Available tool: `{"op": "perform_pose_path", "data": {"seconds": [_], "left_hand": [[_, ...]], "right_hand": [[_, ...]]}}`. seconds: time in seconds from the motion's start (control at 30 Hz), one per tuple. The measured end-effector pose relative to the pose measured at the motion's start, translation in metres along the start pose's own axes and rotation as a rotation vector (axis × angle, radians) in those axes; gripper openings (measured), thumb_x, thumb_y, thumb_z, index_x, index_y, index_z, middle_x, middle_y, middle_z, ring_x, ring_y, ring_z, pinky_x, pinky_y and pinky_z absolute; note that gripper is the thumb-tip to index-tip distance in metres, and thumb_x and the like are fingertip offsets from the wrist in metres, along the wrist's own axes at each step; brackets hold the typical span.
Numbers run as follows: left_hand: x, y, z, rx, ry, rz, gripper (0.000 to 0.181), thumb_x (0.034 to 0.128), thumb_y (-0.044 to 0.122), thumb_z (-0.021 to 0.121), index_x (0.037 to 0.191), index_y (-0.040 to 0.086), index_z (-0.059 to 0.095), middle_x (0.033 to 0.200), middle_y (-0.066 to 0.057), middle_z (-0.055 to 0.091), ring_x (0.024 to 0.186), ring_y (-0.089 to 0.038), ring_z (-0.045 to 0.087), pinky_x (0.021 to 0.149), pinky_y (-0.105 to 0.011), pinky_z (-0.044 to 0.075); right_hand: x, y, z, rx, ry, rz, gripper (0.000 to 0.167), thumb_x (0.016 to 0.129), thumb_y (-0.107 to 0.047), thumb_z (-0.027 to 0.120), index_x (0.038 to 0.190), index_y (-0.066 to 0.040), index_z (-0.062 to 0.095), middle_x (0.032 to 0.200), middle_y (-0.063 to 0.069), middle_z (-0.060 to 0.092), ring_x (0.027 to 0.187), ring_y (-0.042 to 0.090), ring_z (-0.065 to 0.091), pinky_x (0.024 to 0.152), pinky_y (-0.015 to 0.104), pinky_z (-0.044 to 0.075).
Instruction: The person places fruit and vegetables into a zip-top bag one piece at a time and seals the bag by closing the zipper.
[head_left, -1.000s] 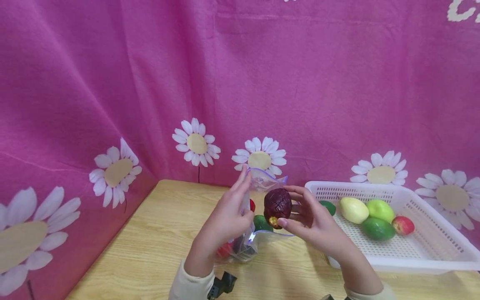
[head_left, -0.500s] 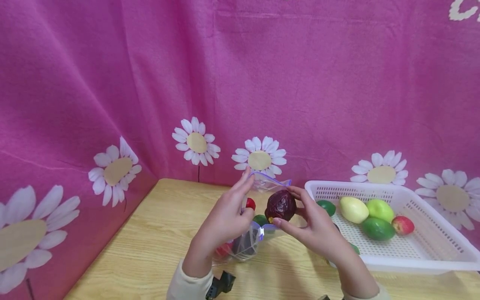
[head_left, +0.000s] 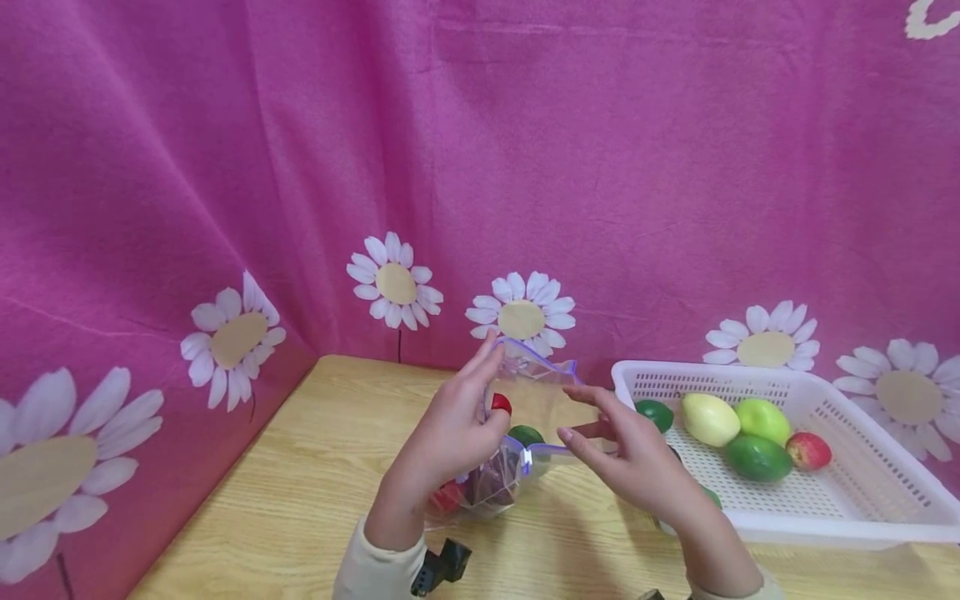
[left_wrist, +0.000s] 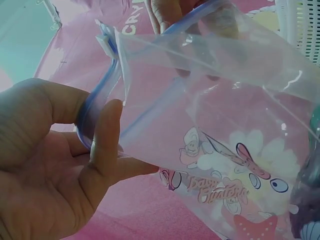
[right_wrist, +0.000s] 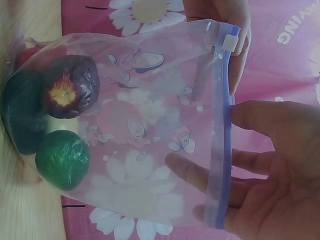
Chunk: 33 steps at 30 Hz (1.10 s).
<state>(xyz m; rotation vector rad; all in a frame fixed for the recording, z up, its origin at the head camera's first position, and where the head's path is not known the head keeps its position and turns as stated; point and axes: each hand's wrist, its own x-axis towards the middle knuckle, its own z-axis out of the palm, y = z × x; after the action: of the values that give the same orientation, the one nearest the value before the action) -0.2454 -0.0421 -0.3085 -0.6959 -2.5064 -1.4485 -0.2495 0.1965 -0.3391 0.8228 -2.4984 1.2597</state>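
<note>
While the left hand (head_left: 453, 425) pinches the blue zip rim (right_wrist: 226, 132) of a clear plastic bag (right_wrist: 150, 100) printed with cartoon figures, the right hand (head_left: 628, 447) has its fingers spread at the mouth, and I see nothing in its grasp. Through the film I find a wrinkled, dark purple round fruit (right_wrist: 75, 82) low in the bag, near a smooth green fruit (right_wrist: 62, 160). The bag rests on the pale wood-grain tabletop (head_left: 367, 417), beside a white perforated plastic basket (head_left: 840, 529) that holds more fruit, among them a pale yellow one (head_left: 708, 419). For a clean placement, I judge, the left pinch should stay firm so that the mouth gapes, and the right fingers should leave straight through its middle; a knuckle catching the limp film could fold the rim inward or tip the bag.
</note>
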Motion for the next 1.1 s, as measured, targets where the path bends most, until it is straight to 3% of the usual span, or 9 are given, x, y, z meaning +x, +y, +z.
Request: {"op": "perform_pose_path", "data": {"seconds": [0.13, 0.23, 0.4, 0.6, 0.67, 0.77, 0.9, 1.0, 1.1], "left_hand": [[0.0, 0.0, 0.0, -0.021, 0.017, -0.008, 0.077, 0.09, -0.003, 0.06, 0.16, 0.008, 0.03, 0.169, 0.01, 0.01, 0.044, -0.01, 0.032, 0.047, -0.02, 0.039], [0.0, 0.0, -0.001, -0.04, 0.026, -0.024, 0.077, 0.0907, -0.003, 0.059, 0.16, 0.009, 0.029, 0.169, 0.01, 0.011, 0.043, -0.011, 0.033, 0.048, -0.019, 0.04], [-0.001, 0.001, -0.004, -0.017, 0.028, -0.034, 0.074, 0.0914, -0.003, 0.059, 0.159, 0.009, 0.032, 0.169, 0.01, 0.015, 0.043, -0.011, 0.031, 0.048, -0.019, 0.039], [-0.008, 0.005, -0.009, 0.095, -0.005, -0.014, 0.075, 0.0886, -0.008, 0.061, 0.157, 0.008, 0.037, 0.168, 0.005, 0.023, 0.046, -0.009, 0.03, 0.047, -0.02, 0.038], [-0.009, 0.005, -0.009, 0.112, 0.001, -0.005, 0.075, 0.0873, -0.008, 0.061, 0.157, 0.008, 0.038, 0.168, 0.004, 0.023, 0.046, -0.008, 0.029, 0.046, -0.02, 0.038], [-0.008, 0.005, -0.007, 0.085, 0.02, 0.004, 0.075, 0.0871, -0.008, 0.06, 0.157, 0.007, 0.037, 0.168, 0.004, 0.021, 0.045, -0.008, 0.028, 0.045, -0.019, 0.037], [-0.003, 0.002, -0.003, -0.002, 0.037, -0.007, 0.074, 0.0899, -0.005, 0.059, 0.158, 0.006, 0.033, 0.169, 0.007, 0.017, 0.043, -0.009, 0.03, 0.046, -0.019, 0.037], [0.0, 0.0, -0.001, -0.052, 0.063, -0.011, 0.072, 0.0907, -0.005, 0.058, 0.158, 0.005, 0.033, 0.169, 0.004, 0.018, 0.042, -0.01, 0.029, 0.045, -0.02, 0.036], [0.002, -0.003, 0.0, -0.075, 0.098, -0.011, 0.072, 0.0898, -0.006, 0.057, 0.157, 0.003, 0.034, 0.168, 0.0, 0.021, 0.043, -0.01, 0.027, 0.043, -0.021, 0.033]], "right_hand": [[0.001, 0.002, -0.001, -0.099, 0.082, -0.134, 0.036, 0.093, -0.008, 0.071, 0.128, -0.006, 0.063, 0.128, 0.012, 0.065, 0.1, 0.02, 0.071, 0.075, 0.029, 0.06], [0.001, 0.002, -0.003, -0.216, 0.152, -0.186, 0.031, 0.091, -0.008, 0.073, 0.122, -0.008, 0.069, 0.128, 0.011, 0.062, 0.11, 0.024, 0.059, 0.089, 0.04, 0.052], [-0.001, 0.001, -0.008, -0.357, 0.13, -0.143, 0.031, 0.093, -0.013, 0.07, 0.123, -0.004, 0.071, 0.136, 0.018, 0.057, 0.125, 0.04, 0.048, 0.099, 0.059, 0.039], [0.0, 0.009, -0.016, -0.321, 0.073, -0.086, 0.037, 0.101, -0.009, 0.059, 0.135, 0.006, 0.061, 0.132, 0.019, 0.062, 0.094, 0.022, 0.065, 0.078, 0.038, 0.058], [0.001, 0.012, -0.019, -0.302, 0.075, -0.091, 0.036, 0.103, -0.009, 0.055, 0.137, 0.003, 0.06, 0.134, 0.017, 0.062, 0.101, 0.023, 0.065, 0.077, 0.037, 0.058], [0.001, 0.016, -0.029, -0.28, 0.099, -0.113, 0.032, 0.106, -0.01, 0.05, 0.133, -0.002, 0.065, 0.136, 0.015, 0.061, 0.12, 0.03, 0.06, 0.089, 0.039, 0.054], [-0.003, 0.025, -0.051, -0.294, 0.171, -0.09, 0.029, 0.107, -0.014, 0.048, 0.123, -0.006, 0.071, 0.13, 0.012, 0.064, 0.121, 0.032, 0.059, 0.094, 0.029, 0.046], [-0.009, 0.038, -0.069, -0.35, 0.17, -0.031, 0.027, 0.106, -0.013, 0.051, 0.121, -0.002, 0.07, 0.124, 0.017, 0.066, 0.116, 0.037, 0.061, 0.092, 0.039, 0.052], [-0.019, 0.054, -0.083, -0.432, 0.025, 0.07, 0.024, 0.102, -0.013, 0.058, 0.117, 0.001, 0.07, 0.118, 0.021, 0.068, 0.111, 0.043, 0.062, 0.09, 0.058, 0.052]]}}
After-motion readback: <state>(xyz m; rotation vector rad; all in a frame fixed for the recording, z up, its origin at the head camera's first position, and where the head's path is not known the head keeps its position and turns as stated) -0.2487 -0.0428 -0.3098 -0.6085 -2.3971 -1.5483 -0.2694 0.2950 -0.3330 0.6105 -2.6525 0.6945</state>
